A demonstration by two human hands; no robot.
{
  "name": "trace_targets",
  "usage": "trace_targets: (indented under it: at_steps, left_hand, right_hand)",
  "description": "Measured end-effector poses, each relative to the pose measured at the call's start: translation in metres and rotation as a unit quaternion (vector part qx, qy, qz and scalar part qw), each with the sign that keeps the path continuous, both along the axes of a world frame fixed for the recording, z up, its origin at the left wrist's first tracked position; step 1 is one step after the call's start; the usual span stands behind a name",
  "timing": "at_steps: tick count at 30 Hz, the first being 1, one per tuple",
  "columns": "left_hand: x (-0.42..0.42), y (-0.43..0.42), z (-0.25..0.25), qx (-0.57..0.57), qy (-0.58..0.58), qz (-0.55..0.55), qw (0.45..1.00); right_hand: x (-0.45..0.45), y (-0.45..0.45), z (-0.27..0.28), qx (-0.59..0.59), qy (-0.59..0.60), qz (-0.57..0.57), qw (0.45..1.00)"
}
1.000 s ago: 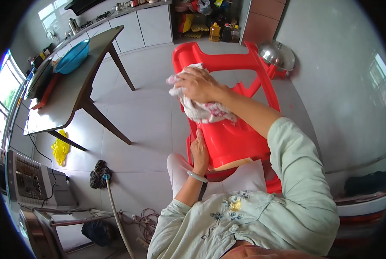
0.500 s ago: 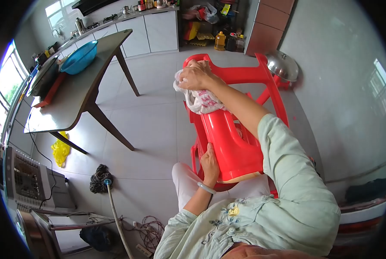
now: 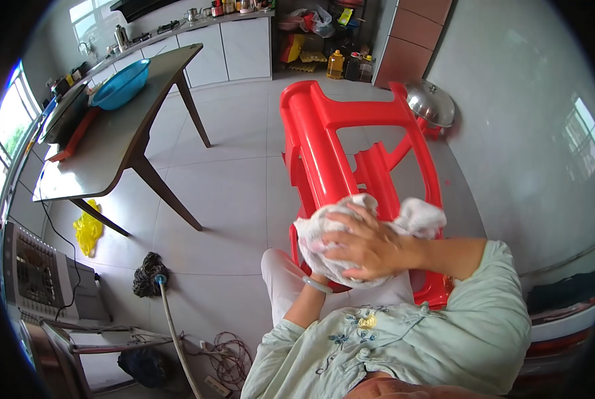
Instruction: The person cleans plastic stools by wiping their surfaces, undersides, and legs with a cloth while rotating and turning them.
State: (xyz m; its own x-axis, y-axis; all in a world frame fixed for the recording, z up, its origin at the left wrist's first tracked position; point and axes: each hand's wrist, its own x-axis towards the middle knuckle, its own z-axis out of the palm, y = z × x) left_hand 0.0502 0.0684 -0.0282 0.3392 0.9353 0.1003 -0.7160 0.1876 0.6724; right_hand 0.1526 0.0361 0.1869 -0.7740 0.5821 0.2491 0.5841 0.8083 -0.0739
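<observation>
A red plastic stool lies tipped over in front of me, its near end against my lap. My right hand presses a white cloth with its fingers spread over it, on the near part of the stool. A loose bunch of the cloth sticks out to the right of the wrist. My left hand is low at the stool's near left side. The cloth and my right hand hide its fingers; only the wrist with a pale bangle shows clearly.
A dark table with a blue basin stands at left. A mop, a yellow bag and coiled cord lie on the floor. A metal lid sits by the right wall.
My right hand has drawn the cloth from the stool's far end down to its near part. My left hand, earlier visible gripping the stool's side, is now mostly covered.
</observation>
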Motion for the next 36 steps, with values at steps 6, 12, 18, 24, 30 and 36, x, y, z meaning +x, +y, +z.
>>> trace_targets:
  at_steps: [6, 12, 18, 24, 30, 36]
  left_hand:
    - [-0.004, 0.013, 0.05, -0.053, 0.14, 0.13, 0.98]
    - [-0.006, 0.012, 0.058, -0.028, 0.236, 0.154, 0.959]
    - [-0.004, 0.016, 0.064, -0.067, 0.23, 0.143, 0.96]
    - [0.0, 0.012, 0.077, -0.048, 0.192, 0.147, 0.969]
    - [-0.006, 0.011, 0.076, -0.049, 0.175, 0.131, 0.975]
    - [-0.009, 0.024, 0.072, -0.033, 0.197, 0.122, 0.972]
  right_hand:
    - [0.061, -0.036, 0.003, -0.023, 0.034, -0.028, 0.999]
    - [0.137, 0.0, 0.005, 0.032, 0.134, -0.248, 0.959]
    - [0.113, 0.107, 0.052, 0.152, 0.272, -0.188, 0.931]
    - [0.084, 0.197, 0.012, 0.283, 0.137, -0.113, 0.943]
    - [0.17, 0.217, 0.028, 0.208, 0.228, -0.254, 0.917]
    - [0.251, 0.223, 0.068, 0.259, 0.281, -0.472, 0.795]
